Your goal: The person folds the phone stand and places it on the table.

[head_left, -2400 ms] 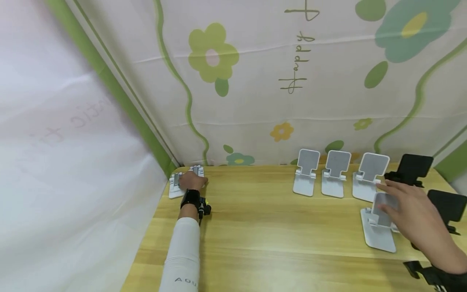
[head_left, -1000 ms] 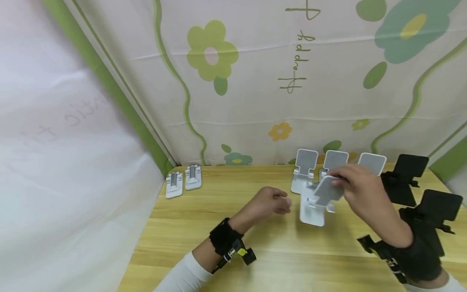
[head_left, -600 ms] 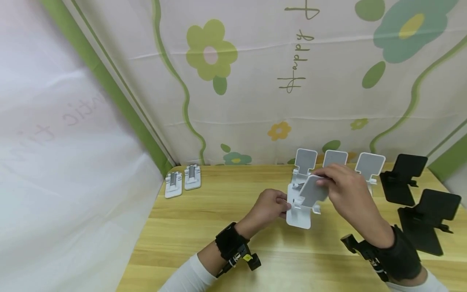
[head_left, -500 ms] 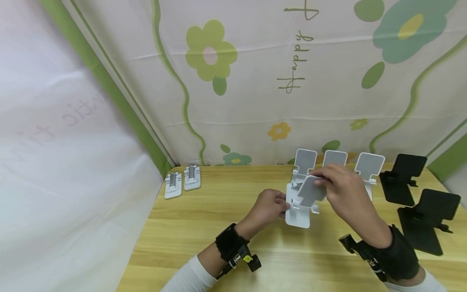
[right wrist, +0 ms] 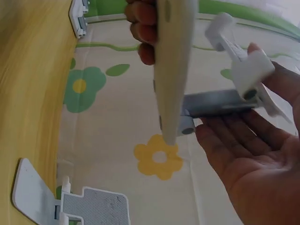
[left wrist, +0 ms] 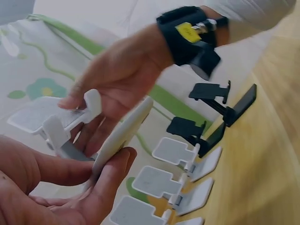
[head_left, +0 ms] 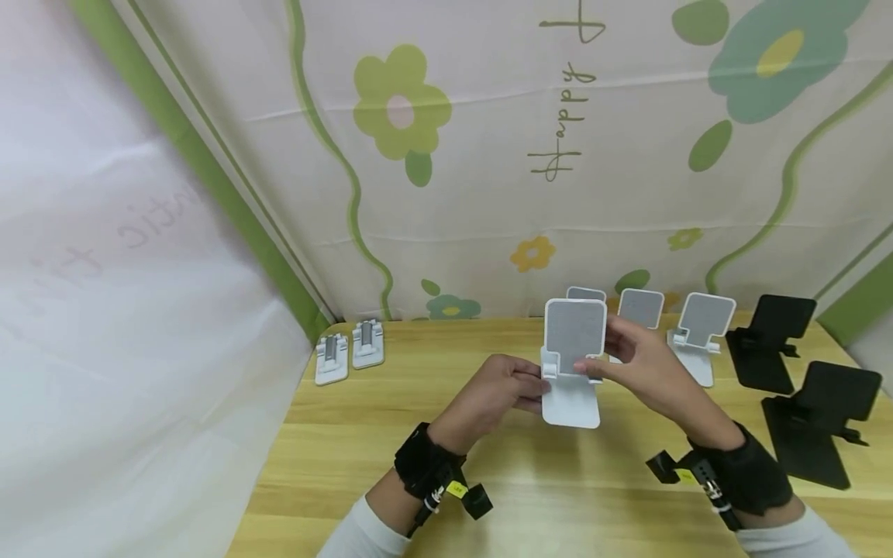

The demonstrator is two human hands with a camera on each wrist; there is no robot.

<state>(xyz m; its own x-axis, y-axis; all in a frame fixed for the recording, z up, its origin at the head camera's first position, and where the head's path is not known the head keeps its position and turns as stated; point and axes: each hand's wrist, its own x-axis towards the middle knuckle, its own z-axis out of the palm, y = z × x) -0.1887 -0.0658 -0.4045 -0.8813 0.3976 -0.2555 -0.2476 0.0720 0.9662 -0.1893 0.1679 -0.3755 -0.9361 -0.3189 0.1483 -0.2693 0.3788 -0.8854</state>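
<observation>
A white phone stand (head_left: 574, 325) with a grey pad is held up between my two hands, its panel raised and facing the head camera. My left hand (head_left: 497, 394) pinches the left edge of its base (head_left: 570, 404); in the left wrist view the thumb lies on one face and fingers on the other. My right hand (head_left: 645, 368) holds the panel side near the hinge, thumb (head_left: 593, 367) in front and fingers behind. The right wrist view shows those fingers along the grey support arm (right wrist: 218, 103).
Several unfolded white phone stands, one of them (head_left: 705, 322), stand in a row along the back, partly hidden by the held one. Two black stands (head_left: 784, 322) (head_left: 837, 387) are at the right. Two folded white stands (head_left: 331, 358) (head_left: 367, 342) lie at the table's (head_left: 418, 364) back left corner.
My left hand came from the folded stands and took the base. My right hand lifted the stand leftward from the right side, then shifted from the panel's top to its side; the panel now faces the camera.
</observation>
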